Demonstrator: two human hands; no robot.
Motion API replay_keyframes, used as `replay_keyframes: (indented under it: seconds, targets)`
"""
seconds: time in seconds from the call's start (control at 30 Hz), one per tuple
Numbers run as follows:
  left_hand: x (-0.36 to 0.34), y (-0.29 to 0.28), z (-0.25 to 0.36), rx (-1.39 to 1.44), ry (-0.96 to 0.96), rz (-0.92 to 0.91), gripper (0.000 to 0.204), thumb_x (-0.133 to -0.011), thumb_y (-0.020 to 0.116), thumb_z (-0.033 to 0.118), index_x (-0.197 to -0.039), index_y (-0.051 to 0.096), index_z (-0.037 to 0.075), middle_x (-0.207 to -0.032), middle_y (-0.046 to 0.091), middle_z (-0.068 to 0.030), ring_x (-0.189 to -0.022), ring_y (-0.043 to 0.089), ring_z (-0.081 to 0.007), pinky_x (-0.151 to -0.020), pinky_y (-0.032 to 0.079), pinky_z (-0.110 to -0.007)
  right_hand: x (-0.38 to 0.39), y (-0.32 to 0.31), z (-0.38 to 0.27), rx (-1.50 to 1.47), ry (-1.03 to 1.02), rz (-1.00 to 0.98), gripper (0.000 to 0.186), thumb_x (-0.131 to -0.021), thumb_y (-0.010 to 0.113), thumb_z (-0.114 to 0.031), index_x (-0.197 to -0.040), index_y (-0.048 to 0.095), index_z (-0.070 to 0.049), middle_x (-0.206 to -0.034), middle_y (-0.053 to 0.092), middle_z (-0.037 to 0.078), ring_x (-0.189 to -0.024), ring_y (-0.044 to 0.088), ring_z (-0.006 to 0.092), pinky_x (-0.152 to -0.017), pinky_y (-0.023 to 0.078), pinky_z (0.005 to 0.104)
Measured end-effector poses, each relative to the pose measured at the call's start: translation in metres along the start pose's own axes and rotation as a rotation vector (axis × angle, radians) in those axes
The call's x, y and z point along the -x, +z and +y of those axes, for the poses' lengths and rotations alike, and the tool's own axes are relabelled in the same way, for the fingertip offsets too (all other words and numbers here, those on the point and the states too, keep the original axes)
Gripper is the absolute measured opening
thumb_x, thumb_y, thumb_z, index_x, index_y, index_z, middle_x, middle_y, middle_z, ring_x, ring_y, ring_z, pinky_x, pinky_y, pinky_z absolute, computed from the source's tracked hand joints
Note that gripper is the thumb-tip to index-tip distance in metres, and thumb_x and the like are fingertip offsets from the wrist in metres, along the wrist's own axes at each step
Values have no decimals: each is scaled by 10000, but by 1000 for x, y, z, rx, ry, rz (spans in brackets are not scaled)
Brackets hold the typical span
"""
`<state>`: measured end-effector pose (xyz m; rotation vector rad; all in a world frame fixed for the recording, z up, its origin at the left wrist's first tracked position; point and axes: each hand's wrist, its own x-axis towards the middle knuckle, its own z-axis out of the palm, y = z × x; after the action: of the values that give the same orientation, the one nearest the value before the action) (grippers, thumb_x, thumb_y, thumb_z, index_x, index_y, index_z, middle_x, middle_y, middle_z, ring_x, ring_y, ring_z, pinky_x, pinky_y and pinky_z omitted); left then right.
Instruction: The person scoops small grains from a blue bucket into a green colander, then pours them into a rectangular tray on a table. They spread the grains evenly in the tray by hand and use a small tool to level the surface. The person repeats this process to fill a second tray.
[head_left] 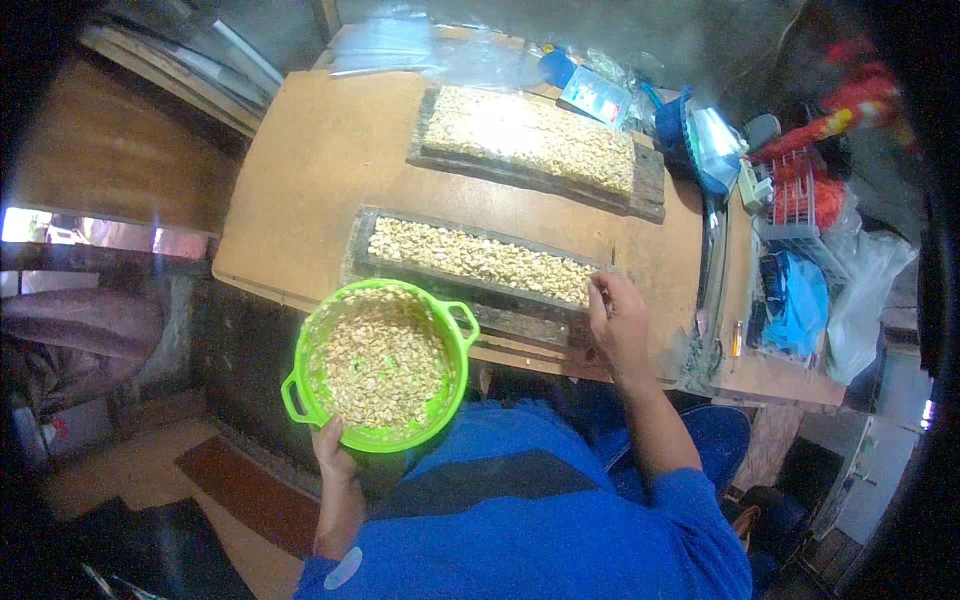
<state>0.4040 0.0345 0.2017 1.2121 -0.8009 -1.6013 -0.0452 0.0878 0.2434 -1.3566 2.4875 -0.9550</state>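
My left hand [333, 455] grips the lower left rim of a bright green two-handled basin [441, 406], fingers mostly hidden beneath it. Pale, nut-like broken pieces [380, 350] cover its bottom, with green showing between them. Beyond the basin lies a long, dark wooden frame [480, 299], filled with a layer of similar pale pieces [480, 257]. My right hand [622, 322] is at the frame's right end, its fingers drawn together against the last pieces. Whatever is between those fingertips is too small to make out.
A second dark wooden board [648, 185] bears a wider pale slab [530, 130] farther back on the brown table [300, 180]. Clear plastic sheets [380, 45] lie at the far edge. Blue basket [680, 135], white rack [800, 205] and orange lighter [737, 338] stand or lie rightward.
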Motion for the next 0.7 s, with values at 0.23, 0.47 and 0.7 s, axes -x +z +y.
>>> replay_keyframes:
  seconds: [0.23, 0.47, 0.7]
  targets:
    - [-12, -18, 20, 260, 94, 83, 711, -940, 532, 400, -1497, 457, -36, -1412, 602, -208, -1264, 612, -381, -1083, 500, -509, 36, -5, 35, 128, 267, 84, 316, -950, 675, -169, -1210, 634, 7, -1147, 663, 224, -1066, 651, 374, -914, 516, 441]
    - [-74, -21, 41, 312, 114, 308, 688, -945, 569, 403, -1527, 432, 65, -1451, 542, -146, -1317, 551, -347, -1074, 482, -522, 66, 9, 56, 274, 410, -12, 348, -925, 704, -227, -1174, 629, 5, -1081, 663, 218, -1039, 669, 359, -871, 528, 437]
    - [-160, -11, 56, 403, 115, 329, 669, -908, 608, 324, -1512, 458, 77, -1446, 562, -121, -1327, 550, -313, -1124, 444, -497, 63, 12, 58, -4, 734, -123, 411, -939, 713, -162, -1280, 559, 9, -979, 679, 141, -921, 679, 289, -828, 539, 413]
